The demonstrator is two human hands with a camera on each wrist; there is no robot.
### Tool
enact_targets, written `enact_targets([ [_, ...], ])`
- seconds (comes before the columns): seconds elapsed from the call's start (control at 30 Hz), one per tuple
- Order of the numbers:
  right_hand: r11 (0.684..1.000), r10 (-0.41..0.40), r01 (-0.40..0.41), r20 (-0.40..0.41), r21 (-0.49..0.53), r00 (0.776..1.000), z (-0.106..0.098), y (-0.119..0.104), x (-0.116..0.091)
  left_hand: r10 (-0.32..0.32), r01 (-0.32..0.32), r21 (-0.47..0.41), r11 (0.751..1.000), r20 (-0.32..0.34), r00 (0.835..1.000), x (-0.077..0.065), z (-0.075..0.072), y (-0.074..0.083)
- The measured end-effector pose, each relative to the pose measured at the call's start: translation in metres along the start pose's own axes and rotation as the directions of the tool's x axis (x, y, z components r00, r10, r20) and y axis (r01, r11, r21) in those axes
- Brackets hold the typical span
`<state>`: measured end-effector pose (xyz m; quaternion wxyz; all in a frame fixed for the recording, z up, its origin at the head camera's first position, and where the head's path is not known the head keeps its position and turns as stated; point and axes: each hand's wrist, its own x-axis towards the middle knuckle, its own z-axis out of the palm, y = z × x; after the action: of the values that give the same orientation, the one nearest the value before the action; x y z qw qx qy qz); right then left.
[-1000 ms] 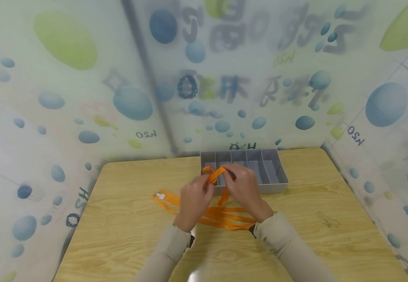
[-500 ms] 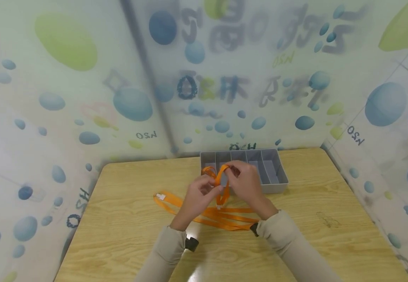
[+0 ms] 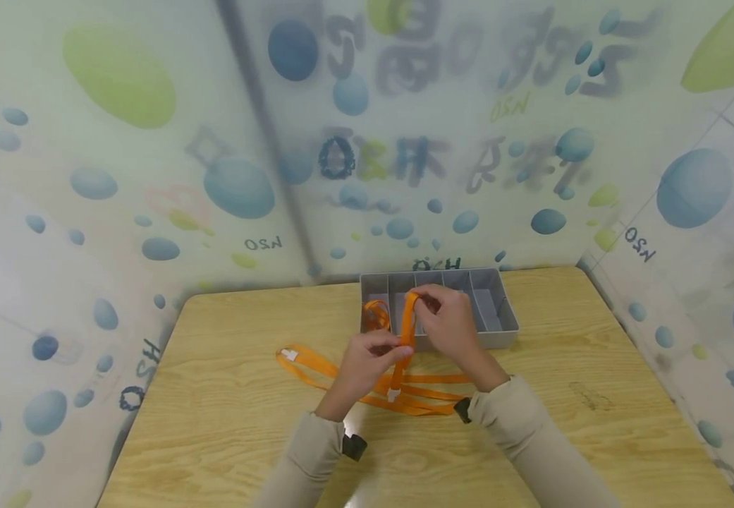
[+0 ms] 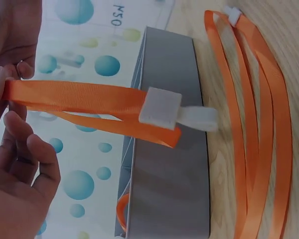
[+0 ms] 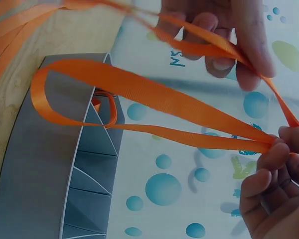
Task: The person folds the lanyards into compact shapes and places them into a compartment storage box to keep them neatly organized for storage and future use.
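Observation:
An orange lanyard [image 3: 407, 321] hangs in a narrow loop between the hands, its white plastic clip [image 4: 160, 108] at the lower end. At the top of the loop, the right hand [image 3: 449, 324] pinches the strap with thumb and fingertips. Lower down, the left hand [image 3: 367, 360] has the strap between thumb and fingers, as the right wrist view shows. A second loop of the strap dangles below the right fingertips [image 5: 273, 149]. Behind the hands stands a grey divided box [image 3: 493, 340], with a coiled orange lanyard [image 3: 376, 314] in its leftmost compartment.
More orange lanyard [image 3: 306, 360], with a white clip [image 3: 289, 354], lies stretched across the wooden table [image 3: 214, 395] under the forearms. A patterned curtain wall [image 3: 354, 204] rises right behind the box. Dark wrist straps [image 3: 354, 446] hang near the cuffs.
Both hands have drawn apart along the strap, the right going slightly up and right, the left sliding lower. The loop has straightened, and its white clip has come down into view.

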<state>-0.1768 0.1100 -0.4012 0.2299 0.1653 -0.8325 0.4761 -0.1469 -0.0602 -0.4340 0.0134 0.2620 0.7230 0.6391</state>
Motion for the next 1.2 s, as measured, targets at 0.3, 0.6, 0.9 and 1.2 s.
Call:
enact_targets([
  [0.3,0.999,0.026,-0.026,-0.004,0.035,1.0,-0.004,0.0,0.003,0.025,-0.024,-0.009,1.0,0.032,0.999,0.001,0.003,-0.008],
  [0.6,0.996,0.067,-0.069,0.038,0.047,0.997,-0.008,-0.008,0.003,-0.136,0.133,-0.059,0.989,-0.054,0.989,0.002,0.003,-0.012],
  [0.9,0.988,0.104,-0.112,0.074,0.107,0.992,-0.008,-0.015,0.0,-0.173,0.173,-0.028,0.984,0.013,0.985,0.006,0.001,-0.015],
  [1.2,0.986,0.092,-0.1,0.06,0.137,0.994,-0.005,-0.019,-0.001,-0.168,0.168,0.003,0.986,0.014,0.986,0.008,0.007,-0.016],
])
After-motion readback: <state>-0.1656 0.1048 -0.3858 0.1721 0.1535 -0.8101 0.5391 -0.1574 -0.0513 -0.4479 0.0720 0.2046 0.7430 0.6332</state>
